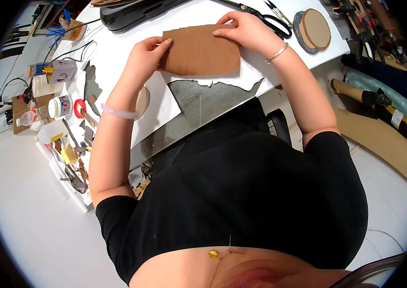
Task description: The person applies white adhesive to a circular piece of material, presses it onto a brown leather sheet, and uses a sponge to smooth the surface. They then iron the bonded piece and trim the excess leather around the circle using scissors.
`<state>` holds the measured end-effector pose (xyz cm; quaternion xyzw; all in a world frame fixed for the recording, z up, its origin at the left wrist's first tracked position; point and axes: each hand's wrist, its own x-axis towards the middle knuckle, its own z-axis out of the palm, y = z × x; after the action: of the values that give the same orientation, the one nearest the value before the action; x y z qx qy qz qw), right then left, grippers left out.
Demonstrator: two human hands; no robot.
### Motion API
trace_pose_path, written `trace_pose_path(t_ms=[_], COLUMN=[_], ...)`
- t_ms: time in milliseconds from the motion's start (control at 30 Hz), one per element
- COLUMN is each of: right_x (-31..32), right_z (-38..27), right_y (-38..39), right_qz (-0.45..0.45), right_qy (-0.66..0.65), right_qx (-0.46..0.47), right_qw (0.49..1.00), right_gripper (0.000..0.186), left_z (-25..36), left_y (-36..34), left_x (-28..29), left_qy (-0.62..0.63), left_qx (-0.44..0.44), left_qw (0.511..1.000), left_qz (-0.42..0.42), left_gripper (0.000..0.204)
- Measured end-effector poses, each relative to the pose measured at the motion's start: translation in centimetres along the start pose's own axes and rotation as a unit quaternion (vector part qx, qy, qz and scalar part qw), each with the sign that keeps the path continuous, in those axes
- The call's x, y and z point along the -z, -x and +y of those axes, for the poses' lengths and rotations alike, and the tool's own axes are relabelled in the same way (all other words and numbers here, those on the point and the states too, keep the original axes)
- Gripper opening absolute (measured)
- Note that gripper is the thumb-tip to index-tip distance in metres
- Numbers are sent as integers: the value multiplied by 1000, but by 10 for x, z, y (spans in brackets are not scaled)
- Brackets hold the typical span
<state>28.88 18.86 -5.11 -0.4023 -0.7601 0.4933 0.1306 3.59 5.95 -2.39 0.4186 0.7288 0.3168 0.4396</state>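
A brown flat piece (198,52), like leather or fabric, with rounded right corners lies between my hands over white paper with a torn edge. My left hand (148,55) pinches its left edge between thumb and fingers. My right hand (238,31) grips its upper right edge. A pale oval piece (142,102) lies beside my left wrist, partly hidden by it.
Black scissors (273,21) and stacked oval pieces (316,30) sit at back right, a black machine or case (126,17) at back. Brush holders, a white jar (60,106) and tools crowd the left. A chair (278,124) is below; rolled materials (386,96) are at right.
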Motion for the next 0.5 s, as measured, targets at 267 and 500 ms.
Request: trace_pose_path(t_ms=[267, 500], right_x=[-4, -37], right_z=[5, -8], right_y=[-7, 15], right_qz=[165, 196], right_qy=[231, 331], right_qx=[108, 293], right_qw=[953, 875], right_gripper=[42, 50], left_z=[10, 32], left_y=[2, 81], left_x=[-16, 25], left_qy=[-163, -294], left_qx=[-27, -141], left_qw=[985, 916], left_qz=[49, 233], left_gripper=[38, 48])
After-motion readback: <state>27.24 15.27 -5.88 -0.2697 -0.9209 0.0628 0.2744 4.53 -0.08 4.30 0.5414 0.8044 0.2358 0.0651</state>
